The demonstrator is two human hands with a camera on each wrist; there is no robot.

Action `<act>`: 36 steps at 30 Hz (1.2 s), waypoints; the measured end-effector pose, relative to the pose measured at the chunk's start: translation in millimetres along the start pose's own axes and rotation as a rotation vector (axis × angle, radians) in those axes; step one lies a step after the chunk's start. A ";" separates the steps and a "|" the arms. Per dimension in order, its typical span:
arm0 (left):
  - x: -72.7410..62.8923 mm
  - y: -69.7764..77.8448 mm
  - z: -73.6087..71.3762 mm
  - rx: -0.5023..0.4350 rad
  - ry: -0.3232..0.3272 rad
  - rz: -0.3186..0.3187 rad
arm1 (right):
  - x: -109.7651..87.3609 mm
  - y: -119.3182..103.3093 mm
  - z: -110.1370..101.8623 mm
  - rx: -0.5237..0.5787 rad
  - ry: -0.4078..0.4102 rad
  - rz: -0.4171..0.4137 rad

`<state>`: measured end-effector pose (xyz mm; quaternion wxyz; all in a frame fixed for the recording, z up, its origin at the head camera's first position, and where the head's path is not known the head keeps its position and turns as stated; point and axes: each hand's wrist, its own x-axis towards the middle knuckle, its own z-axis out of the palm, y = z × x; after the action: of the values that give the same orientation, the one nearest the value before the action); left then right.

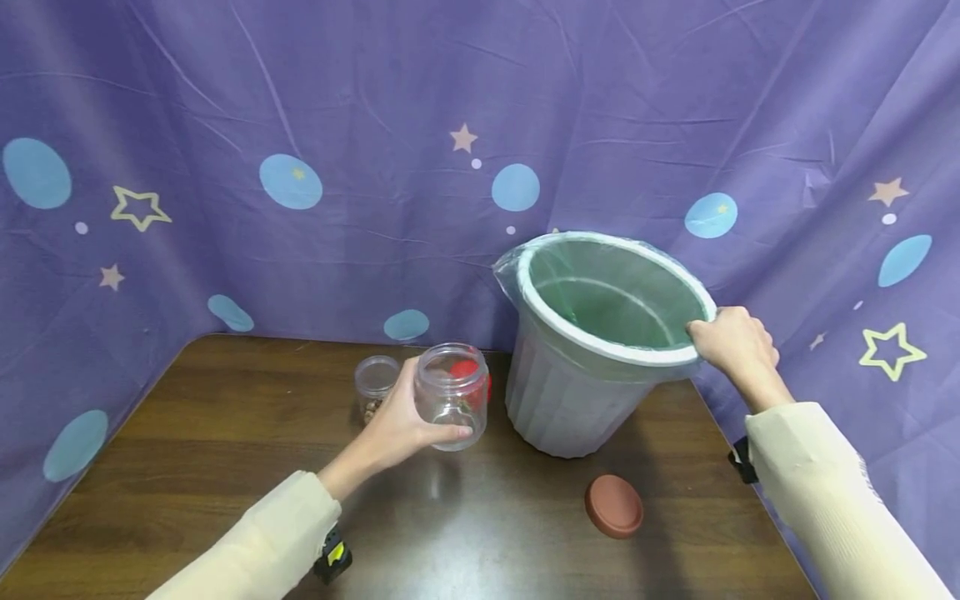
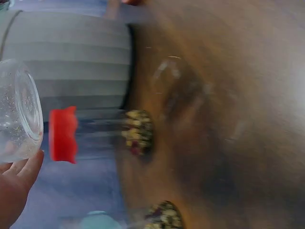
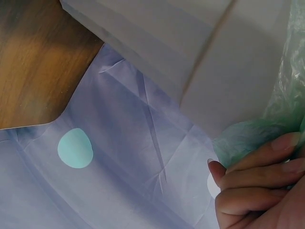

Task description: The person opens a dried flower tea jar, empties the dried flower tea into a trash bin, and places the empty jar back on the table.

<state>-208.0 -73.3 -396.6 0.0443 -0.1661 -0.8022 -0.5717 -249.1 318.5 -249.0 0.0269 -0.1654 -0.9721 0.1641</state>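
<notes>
My left hand (image 1: 401, 425) grips a clear, lidless jar (image 1: 452, 392) above the table, left of the grey trash bin (image 1: 562, 400). In the left wrist view, fine specks cling to the jar's wall (image 2: 14, 114). My right hand (image 1: 738, 343) grips the bin's rim on the right, fingers curled over the liner bag (image 3: 248, 136). The bin leans, its mouth facing up and toward me; the green-tinted liner covers its inside. A reddish-brown round lid (image 1: 615, 506) lies on the table in front of the bin.
Beyond my left hand stands a clear-lidded jar (image 1: 375, 375) with nut-like pieces at its bottom. A red-capped jar (image 2: 63, 135) holding mixed pieces stands beside the bin, partly hidden in the head view. A purple patterned curtain (image 1: 375, 167) hangs behind the wooden table (image 1: 247, 433).
</notes>
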 end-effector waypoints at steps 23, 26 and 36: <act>-37.9 -61.6 15.2 0.225 -0.102 -0.011 | -2.3 0.0 -0.9 0.000 0.001 0.004; -42.7 -64.7 13.9 0.254 -0.126 -0.018 | -2.2 0.2 -1.0 -0.001 -0.003 0.006; -51.3 -75.4 12.6 0.277 -0.163 -0.034 | -1.1 -0.2 -0.8 -0.007 -0.003 0.001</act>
<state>-182.1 -94.6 -482.3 -0.0084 -0.1906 -0.8770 -0.4409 -248.0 318.3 -248.1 0.0246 -0.1657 -0.9726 0.1612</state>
